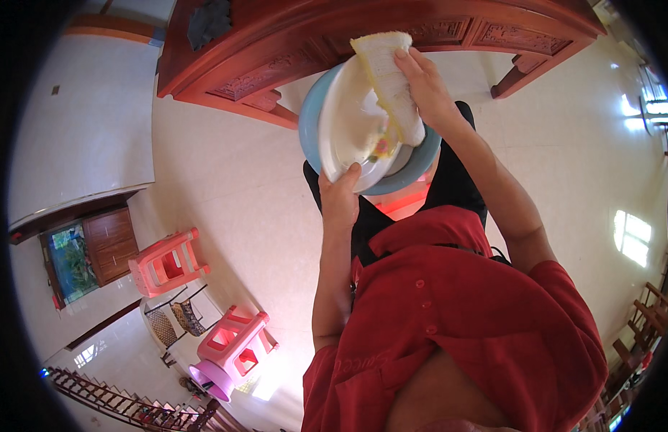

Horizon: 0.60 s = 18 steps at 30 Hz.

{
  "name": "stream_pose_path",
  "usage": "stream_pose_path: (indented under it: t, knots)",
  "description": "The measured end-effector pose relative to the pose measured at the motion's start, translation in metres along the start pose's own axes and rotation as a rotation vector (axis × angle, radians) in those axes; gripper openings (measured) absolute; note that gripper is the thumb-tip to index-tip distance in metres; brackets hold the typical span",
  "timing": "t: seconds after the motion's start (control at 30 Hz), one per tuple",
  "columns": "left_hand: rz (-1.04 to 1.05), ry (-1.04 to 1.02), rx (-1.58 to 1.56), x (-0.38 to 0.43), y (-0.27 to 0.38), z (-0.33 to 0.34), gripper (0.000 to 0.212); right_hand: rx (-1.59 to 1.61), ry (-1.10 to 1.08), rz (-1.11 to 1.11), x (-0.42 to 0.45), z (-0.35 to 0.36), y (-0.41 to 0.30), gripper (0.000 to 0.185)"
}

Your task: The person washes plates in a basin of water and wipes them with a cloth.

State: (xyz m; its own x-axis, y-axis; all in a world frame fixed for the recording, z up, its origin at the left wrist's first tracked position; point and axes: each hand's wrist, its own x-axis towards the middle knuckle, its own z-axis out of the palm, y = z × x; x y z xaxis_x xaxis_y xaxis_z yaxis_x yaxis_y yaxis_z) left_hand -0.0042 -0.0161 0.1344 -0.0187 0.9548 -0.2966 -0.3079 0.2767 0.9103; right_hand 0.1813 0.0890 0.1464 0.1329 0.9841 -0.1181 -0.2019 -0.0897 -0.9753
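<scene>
My left hand [339,200] grips the near rim of a white plate or shallow dish [345,129], thumb on its inner face. The dish is tilted and bears a printed flower. My right hand [426,81] holds a white cloth with a yellow edge [390,81], which hangs over the dish's right side. Beneath the dish is a light blue basin [312,119], with another white rim partly visible inside it. A red plastic piece [407,202] shows between the legs below the basin.
A carved reddish wooden table [291,59] stands just beyond the basin, with a dark crumpled item [209,24] on its left part. On the tiled floor at left are pink plastic stools [169,262] and a pink-purple basin [212,380]. Wooden furniture [644,318] lies at far right.
</scene>
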Motion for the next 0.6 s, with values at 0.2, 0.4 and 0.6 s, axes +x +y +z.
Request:
stream_pose_path:
  t: [0.2, 0.4, 0.6]
  knots:
    - [-0.115, -0.053, -0.273, -0.007, 0.004, -0.001, 0.048, -0.92, 0.138, -0.457, -0.008, 0.018, 0.029, 0.032]
    - [-0.122, -0.009, -0.244, 0.003, 0.001, -0.004, 0.049, -0.935, -0.09, -0.928, -0.033, 0.061, 0.044, 0.036]
    - [-0.113, 0.054, -0.399, 0.008, 0.003, -0.026, 0.052, -0.434, -0.579, -0.886, -0.07, 0.09, 0.041, 0.032]
